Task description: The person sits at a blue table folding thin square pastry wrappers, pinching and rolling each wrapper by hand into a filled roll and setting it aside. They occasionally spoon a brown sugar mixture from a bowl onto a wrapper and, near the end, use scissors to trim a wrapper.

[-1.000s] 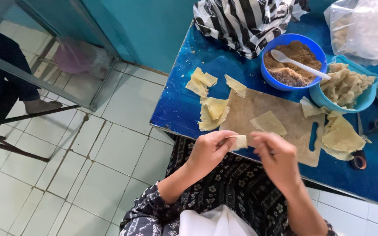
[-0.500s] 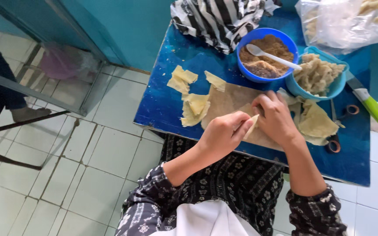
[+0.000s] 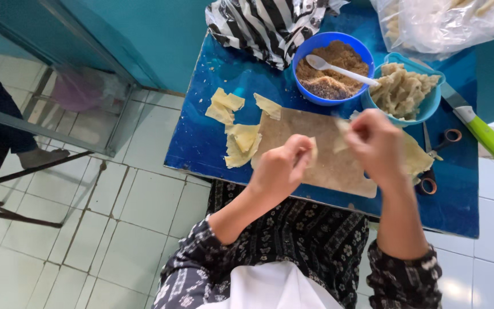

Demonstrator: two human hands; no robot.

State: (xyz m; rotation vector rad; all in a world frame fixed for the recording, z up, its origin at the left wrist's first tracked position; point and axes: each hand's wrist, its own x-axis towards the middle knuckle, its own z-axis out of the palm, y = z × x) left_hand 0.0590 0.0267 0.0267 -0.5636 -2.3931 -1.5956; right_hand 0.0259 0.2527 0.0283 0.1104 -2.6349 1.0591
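Note:
My left hand (image 3: 281, 166) pinches a small folded piece of pale dough wrapper (image 3: 311, 150) above a wooden cutting board (image 3: 330, 166). My right hand (image 3: 375, 143) is raised over the board's right side and holds the corner of another pale wrapper (image 3: 341, 141); this hand is blurred. Loose yellow wrapper pieces (image 3: 241, 140) lie on the blue table (image 3: 212, 143) left of the board. Behind the board stand a blue bowl of brown filling (image 3: 333, 68) with a white spoon (image 3: 338, 70), and a light blue bowl of folded dumplings (image 3: 404, 91).
A green-handled knife (image 3: 478, 129) and scissors (image 3: 435, 166) lie at the table's right. A striped bag (image 3: 270, 26) and a clear plastic bag (image 3: 447, 20) sit at the back. White tiled floor (image 3: 87, 229) spreads to the left, with another person's foot (image 3: 41, 157) and chair legs.
My hands were together over the board's front edge; they have now drawn apart, the right one moving up and to the right with a wrapper. The camera view shifted.

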